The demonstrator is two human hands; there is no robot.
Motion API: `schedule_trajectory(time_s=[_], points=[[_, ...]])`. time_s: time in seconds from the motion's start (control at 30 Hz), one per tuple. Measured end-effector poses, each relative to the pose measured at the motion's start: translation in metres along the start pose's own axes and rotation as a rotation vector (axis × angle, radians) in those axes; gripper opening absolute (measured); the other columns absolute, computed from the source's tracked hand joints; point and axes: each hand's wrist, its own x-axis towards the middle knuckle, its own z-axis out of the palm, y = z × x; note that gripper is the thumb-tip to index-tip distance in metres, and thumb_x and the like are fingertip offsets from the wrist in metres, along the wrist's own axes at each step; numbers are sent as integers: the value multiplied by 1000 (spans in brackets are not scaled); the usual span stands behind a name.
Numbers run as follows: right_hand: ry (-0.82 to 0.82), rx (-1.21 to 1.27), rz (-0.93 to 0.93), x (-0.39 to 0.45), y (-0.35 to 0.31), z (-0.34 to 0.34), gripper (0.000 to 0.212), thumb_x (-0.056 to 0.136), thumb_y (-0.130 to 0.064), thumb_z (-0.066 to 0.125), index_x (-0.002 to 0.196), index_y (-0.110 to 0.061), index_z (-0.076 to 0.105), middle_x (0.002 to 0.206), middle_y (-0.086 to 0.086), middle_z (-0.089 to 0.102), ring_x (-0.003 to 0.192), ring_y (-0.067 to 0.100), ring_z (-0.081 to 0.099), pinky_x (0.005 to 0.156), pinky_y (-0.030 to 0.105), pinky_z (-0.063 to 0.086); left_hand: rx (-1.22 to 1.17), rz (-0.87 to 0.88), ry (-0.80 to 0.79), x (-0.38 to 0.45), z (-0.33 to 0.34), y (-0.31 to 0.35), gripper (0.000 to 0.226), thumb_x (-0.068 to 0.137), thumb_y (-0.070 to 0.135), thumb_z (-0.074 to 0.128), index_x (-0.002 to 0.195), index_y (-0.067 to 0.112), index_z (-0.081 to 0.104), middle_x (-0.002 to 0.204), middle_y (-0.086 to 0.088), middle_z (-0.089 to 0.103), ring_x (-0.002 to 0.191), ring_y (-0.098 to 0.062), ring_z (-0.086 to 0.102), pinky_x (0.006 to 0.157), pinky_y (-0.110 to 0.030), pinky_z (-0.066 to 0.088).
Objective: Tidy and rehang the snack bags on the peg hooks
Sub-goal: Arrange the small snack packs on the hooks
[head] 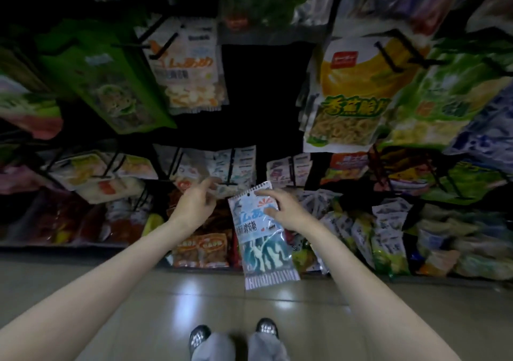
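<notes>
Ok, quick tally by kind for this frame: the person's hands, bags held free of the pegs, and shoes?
Hands: 2, the left hand and right hand
Bags held off the pegs: 1, the blue-and-white candy bag in the right hand
Shoes: 2
Total: 5

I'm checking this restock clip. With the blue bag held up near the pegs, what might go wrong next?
The right hand pinches the blue bag only near its top, so it may slip. Its small hang hole could miss the peg in this dim light. The left hand, among hanging bags, may knock some off.
</notes>
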Motion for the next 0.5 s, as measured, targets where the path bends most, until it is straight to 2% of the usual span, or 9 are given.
schedule_trajectory(time_s=[0.07,0.2,0.3,0.4,0.5], points=[[-4,15,70,7,-1,15,50,96,-9,49,141,-26,37,149,-1,32,137,20,31,100,30,37,15,-56,-4,-5,-4,-15,35,91,1,49,125,8,52,112,-11,57,101,-28,57,71,-25,41],[16,25,45,22,-11,28,53,97,-5,44,143,-29,34,152,-3,28,139,19,27,102,30,37,76,-70,-26,-2,-9,-36,39,89,1,52,128,3,51,131,-15,49,123,-31,46,93,-35,42],[52,28,30,36,-17,32,51,98,-5,42,142,-29,35,152,-2,28,132,21,38,86,26,43,104,-46,-49,3,-8,-39,48,88,1,52,135,5,43,139,-13,41,123,-31,45,90,-30,40],[122,33,45,50,-14,36,51,98,-6,42,143,-29,33,152,-1,29,110,22,55,74,25,47,117,3,-104,10,-3,-37,60,87,-1,50,143,7,29,147,-13,29,131,-32,35,95,-29,37],[133,-11,60,64,-9,39,51,99,-7,42,143,-29,32,152,2,29,121,32,47,90,35,45,139,-18,-184,22,6,-40,66,88,2,51,146,10,22,151,-12,23,132,-35,33,100,-36,37]])
